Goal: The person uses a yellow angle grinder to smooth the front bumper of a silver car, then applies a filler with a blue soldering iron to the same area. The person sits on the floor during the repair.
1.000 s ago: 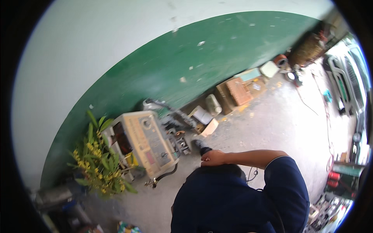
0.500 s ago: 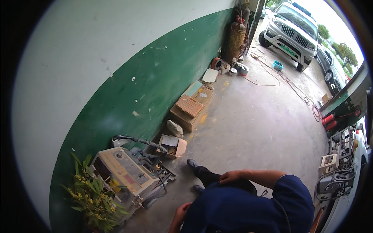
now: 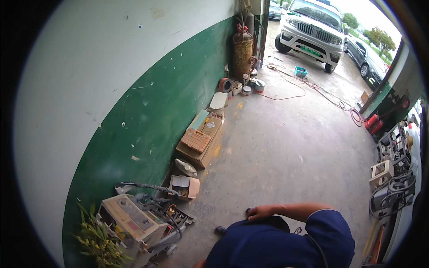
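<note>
My right hand hangs low in front of my body, by my dark trousers, with its fingers loosely extended and nothing visible in it. Of my left hand, only a sliver shows at the lower edge beside my dark blue shirt; its fingers are hidden. Left of me stands a dusty beige machine with knobs on its top panel and a dark wrapped cable. Beside it sits a small open carton holding some things I cannot make out.
Along the green wall lie a white jug, a brown tool case on a large cardboard box, and a rusty gas cylinder. Hoses cross the floor near a blue basket. A white car is parked outside.
My view has shifted, so the wall-side things sit farther left, and the machine and cartons lower. My left hand has nearly dropped out of view. My right hand stays low before my body.
</note>
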{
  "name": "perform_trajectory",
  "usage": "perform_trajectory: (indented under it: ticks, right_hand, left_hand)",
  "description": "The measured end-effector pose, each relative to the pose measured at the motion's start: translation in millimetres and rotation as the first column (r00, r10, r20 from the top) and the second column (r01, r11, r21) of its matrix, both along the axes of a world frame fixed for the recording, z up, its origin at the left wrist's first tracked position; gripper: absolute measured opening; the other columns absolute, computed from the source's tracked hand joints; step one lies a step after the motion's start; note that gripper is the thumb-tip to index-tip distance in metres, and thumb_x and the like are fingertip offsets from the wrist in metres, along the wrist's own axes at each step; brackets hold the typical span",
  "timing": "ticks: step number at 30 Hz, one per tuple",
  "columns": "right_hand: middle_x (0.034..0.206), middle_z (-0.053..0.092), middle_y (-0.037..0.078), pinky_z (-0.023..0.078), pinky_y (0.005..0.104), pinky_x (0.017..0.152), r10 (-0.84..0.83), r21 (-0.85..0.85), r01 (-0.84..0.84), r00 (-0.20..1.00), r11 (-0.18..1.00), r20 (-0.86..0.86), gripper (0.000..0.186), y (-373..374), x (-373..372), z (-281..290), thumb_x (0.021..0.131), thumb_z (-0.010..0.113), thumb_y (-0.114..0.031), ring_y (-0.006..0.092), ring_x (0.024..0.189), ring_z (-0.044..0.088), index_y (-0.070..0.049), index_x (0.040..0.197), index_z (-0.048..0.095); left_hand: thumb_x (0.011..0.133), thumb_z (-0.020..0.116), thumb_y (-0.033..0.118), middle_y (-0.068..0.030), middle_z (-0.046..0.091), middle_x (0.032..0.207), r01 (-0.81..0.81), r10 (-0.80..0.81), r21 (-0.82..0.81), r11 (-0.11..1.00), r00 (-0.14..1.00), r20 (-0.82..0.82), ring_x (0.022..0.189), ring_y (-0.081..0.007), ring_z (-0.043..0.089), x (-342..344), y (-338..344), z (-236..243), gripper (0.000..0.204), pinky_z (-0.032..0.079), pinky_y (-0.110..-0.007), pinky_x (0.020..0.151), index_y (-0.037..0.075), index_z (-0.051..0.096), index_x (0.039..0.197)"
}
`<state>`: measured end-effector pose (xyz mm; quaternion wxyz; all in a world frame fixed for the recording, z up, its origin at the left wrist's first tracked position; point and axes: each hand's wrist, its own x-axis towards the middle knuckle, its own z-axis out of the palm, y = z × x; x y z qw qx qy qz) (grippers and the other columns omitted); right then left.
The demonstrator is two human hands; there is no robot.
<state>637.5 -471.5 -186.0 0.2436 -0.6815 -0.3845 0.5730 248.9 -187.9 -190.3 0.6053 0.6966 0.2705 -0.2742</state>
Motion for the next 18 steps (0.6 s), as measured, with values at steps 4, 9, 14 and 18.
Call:
perform_trajectory:
  ticks: [4,9,14,18]
  right_hand:
    - [0.112,0.067,0.017,0.046,0.0375,0.096,-0.089,-0.049,0.087,0.995,0.995,-0.047,0.046,-48,26,7,0.097,0.055,-0.044,0.0258,0.109,0.061,-0.006,0.12,0.062]
    - [0.108,0.068,0.011,0.049,0.0342,0.09,-0.217,-0.068,0.21,0.967,0.975,-0.134,0.034,-105,46,11,0.097,0.06,-0.029,0.018,0.103,0.061,-0.002,0.117,0.061]
    - [0.098,0.067,0.009,0.05,0.0313,0.087,-0.196,-0.091,0.179,0.952,0.98,-0.234,0.028,-151,71,-30,0.096,0.061,-0.024,0.0156,0.096,0.061,0.0,0.109,0.062]
    - [0.095,0.069,0.014,0.05,0.0338,0.084,0.111,-0.104,-0.129,0.981,0.986,-0.161,0.04,-125,92,-23,0.097,0.058,-0.037,0.0196,0.092,0.064,0.003,0.104,0.065]
  left_hand:
    - [0.086,0.063,0.004,-0.0099,0.071,0.098,0.015,-0.025,0.124,0.992,0.996,0.081,0.09,-0.0145,0.065,39,-41,23,0.026,0.05,-0.031,0.084,0.003,0.067,0.111]
    - [0.085,0.064,0.013,-0.0123,0.065,0.081,-0.081,0.034,0.214,0.974,0.977,0.212,0.073,-0.0235,0.062,69,-104,8,0.009,0.049,-0.037,0.068,0.005,0.062,0.089]
    - [0.086,0.064,0.02,-0.0121,0.067,0.084,-0.204,0.196,0.129,0.97,0.978,0.074,0.077,-0.0214,0.064,95,-155,39,0.019,0.049,-0.036,0.068,0.004,0.065,0.095]
    - [0.091,0.068,0.026,-0.0036,0.066,0.083,-0.272,0.272,0.07,0.96,0.962,-0.002,0.078,-0.0119,0.059,84,-193,34,0.023,0.049,-0.03,0.072,0.004,0.066,0.096]
